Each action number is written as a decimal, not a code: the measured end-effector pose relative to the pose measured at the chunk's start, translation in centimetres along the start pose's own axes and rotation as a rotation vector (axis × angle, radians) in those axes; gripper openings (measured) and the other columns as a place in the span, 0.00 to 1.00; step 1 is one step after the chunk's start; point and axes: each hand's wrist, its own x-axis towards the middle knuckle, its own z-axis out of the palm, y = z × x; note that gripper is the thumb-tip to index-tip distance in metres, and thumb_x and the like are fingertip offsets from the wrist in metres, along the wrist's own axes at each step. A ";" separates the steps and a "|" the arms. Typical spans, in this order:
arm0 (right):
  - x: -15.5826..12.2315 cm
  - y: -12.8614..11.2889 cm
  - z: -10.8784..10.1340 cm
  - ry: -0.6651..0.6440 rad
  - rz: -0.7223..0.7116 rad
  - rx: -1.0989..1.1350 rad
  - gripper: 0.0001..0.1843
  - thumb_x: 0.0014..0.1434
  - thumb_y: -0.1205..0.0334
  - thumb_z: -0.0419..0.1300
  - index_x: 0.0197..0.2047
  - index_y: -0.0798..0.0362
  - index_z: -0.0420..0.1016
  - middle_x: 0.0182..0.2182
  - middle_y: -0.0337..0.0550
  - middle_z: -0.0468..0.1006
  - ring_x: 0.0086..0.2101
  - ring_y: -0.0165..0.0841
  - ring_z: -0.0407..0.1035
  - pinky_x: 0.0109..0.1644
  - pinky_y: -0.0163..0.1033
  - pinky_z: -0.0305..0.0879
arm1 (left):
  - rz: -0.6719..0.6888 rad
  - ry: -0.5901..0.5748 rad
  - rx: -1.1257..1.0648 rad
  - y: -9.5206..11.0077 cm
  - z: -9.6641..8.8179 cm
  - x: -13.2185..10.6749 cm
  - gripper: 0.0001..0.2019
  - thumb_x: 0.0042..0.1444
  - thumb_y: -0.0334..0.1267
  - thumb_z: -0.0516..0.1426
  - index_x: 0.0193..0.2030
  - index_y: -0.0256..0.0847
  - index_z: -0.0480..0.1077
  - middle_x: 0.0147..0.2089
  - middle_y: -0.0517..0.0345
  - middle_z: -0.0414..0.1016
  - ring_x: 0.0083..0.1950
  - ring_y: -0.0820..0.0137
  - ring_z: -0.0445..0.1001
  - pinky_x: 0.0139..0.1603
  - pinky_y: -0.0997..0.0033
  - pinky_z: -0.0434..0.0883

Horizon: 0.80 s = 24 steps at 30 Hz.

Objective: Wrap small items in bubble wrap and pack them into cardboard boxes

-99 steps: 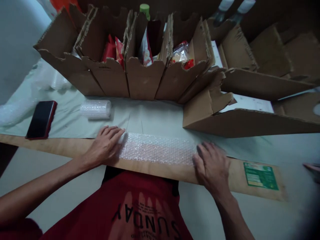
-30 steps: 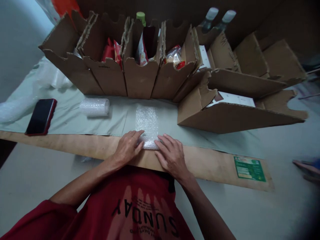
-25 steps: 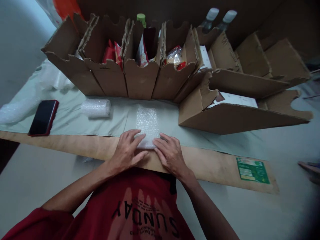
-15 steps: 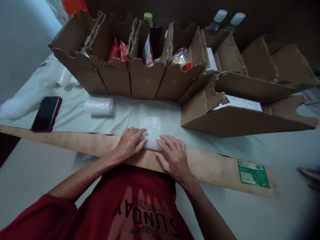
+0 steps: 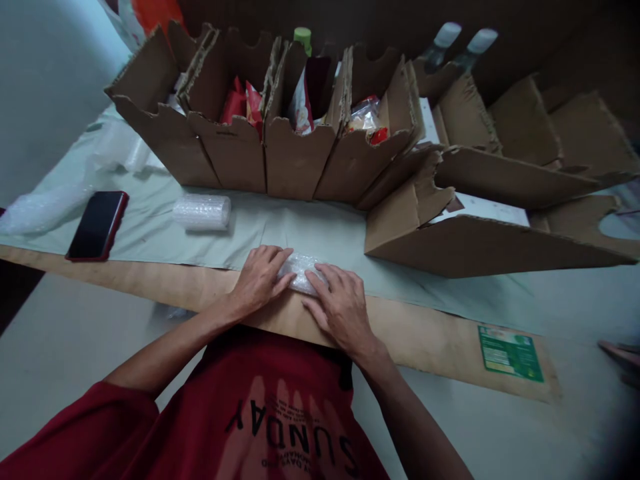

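Bubble wrap (image 5: 303, 268), a short, compact bundle, lies near the middle of the bench (image 5: 415, 332), where the bare tan strip along the near edge meets the pale green cloth (image 5: 320, 230). Both grips are on it, loosely grasping rather than clenched: the left hand (image 5: 263, 279) has the left end, forefinger on top and thumb along the near side; the right hand (image 5: 343, 303) lays its fingers over the right end, thumb spread low towards the near edge. Whether anything sits inside cannot be told.

The step in hand looks like rolling the wrap up snugly. To do it well, both hands should press evenly, so that the ends stay level and the roll does not turn into a cone; the touch should be firm enough to leave no slack, yet light enough to spare the bubbles. Keeping the free edge pinned should stop it springing open.

To the right, a green label (image 5: 511, 353) lies on the tan strip. Farther off on the left are a dark-screened phone (image 5: 97, 225) and a separate bubble-wrap roll (image 5: 201, 213). Beyond them stand cardboard bins (image 5: 295, 163), with white-capped bottles (image 5: 447, 35) at the far right.
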 end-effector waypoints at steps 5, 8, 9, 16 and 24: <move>0.9 1.3 1.1 0.069 0.170 0.206 0.15 0.71 0.59 0.56 0.56 0.51 0.77 0.51 0.49 0.84 0.51 0.42 0.75 0.55 0.50 0.66 | -0.367 0.089 -0.560 1.8 -0.9 -3.0 0.19 0.63 0.43 0.59 0.58 0.38 0.71 0.50 0.46 0.79 0.50 0.60 0.78 0.54 0.55 0.76; 0.3 0.7 0.7 0.114 0.239 0.362 0.15 0.71 0.58 0.56 0.56 0.51 0.78 0.49 0.48 0.84 0.49 0.42 0.77 0.54 0.49 0.68 | -0.586 -0.066 -0.985 3.2 -1.0 -4.3 0.23 0.59 0.44 0.62 0.59 0.37 0.69 0.55 0.43 0.79 0.54 0.60 0.79 0.56 0.54 0.76; 0.0 0.2 0.4 0.107 0.236 0.405 0.15 0.71 0.58 0.56 0.55 0.50 0.78 0.48 0.48 0.85 0.48 0.42 0.77 0.54 0.50 0.69 | -0.604 -0.098 -1.084 3.6 -0.9 -4.3 0.24 0.57 0.44 0.64 0.58 0.38 0.70 0.56 0.43 0.79 0.55 0.59 0.79 0.58 0.54 0.75; -2.7 -1.2 -2.0 0.036 0.318 0.741 0.16 0.67 0.53 0.62 0.56 0.45 0.78 0.55 0.48 0.81 0.56 0.44 0.73 0.62 0.55 0.67 | -0.581 -0.132 -1.162 4.6 -0.7 -2.9 0.21 0.49 0.44 0.69 0.48 0.39 0.74 0.41 0.57 0.79 0.43 0.67 0.75 0.48 0.68 0.72; -5.1 0.0 -2.5 -0.015 0.691 1.379 0.31 0.58 0.41 0.69 0.57 0.52 0.74 0.45 0.48 0.82 0.43 0.37 0.78 0.48 0.41 0.75 | -0.541 -0.178 -1.118 5.9 0.5 -3.0 0.17 0.52 0.47 0.68 0.42 0.40 0.73 0.36 0.60 0.76 0.38 0.69 0.71 0.40 0.74 0.69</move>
